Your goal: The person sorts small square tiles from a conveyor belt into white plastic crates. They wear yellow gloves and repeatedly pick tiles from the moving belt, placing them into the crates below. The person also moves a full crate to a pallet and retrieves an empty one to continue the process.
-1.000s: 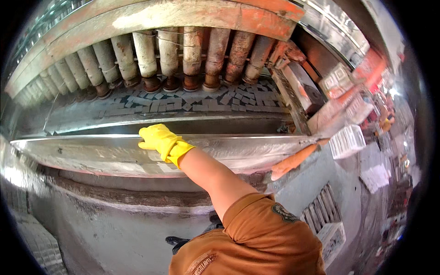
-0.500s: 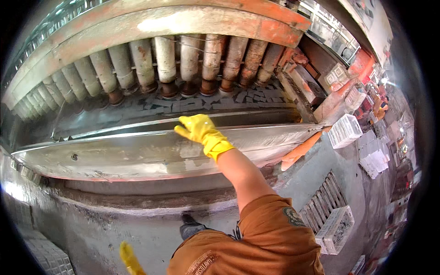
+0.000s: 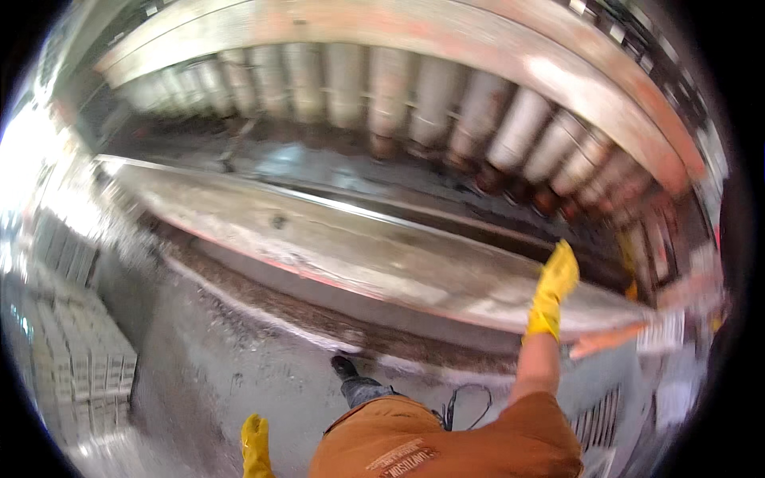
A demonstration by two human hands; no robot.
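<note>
A yellow rubber glove covers my right hand (image 3: 560, 269), which reaches out over the near wall of a long trough (image 3: 358, 243), close to its metal rim. Its fingers look stretched out, somewhat blurred, with no object seen in them. Low at my left side hangs my left hand (image 3: 256, 443), also in a yellow glove. Motion blur hides how its fingers lie, and nothing shows in its grasp. Beyond the trough's wall runs a dark, wet-looking bed (image 3: 319, 167) below a row of upright cylinders (image 3: 347, 88).
A thick curved beam (image 3: 319, 24) spans above the cylinders. Stacked pale blocks (image 3: 84, 350) stand on the grey floor (image 3: 199, 358) at the left. An orange strip (image 3: 610, 341) lies near the trough's right end, with a slatted pallet (image 3: 596, 418) below it.
The view has swung to the left, bringing the stacked blocks into sight. My right hand now appears farther right along the trough's rim. The left hand remains low at my side.
</note>
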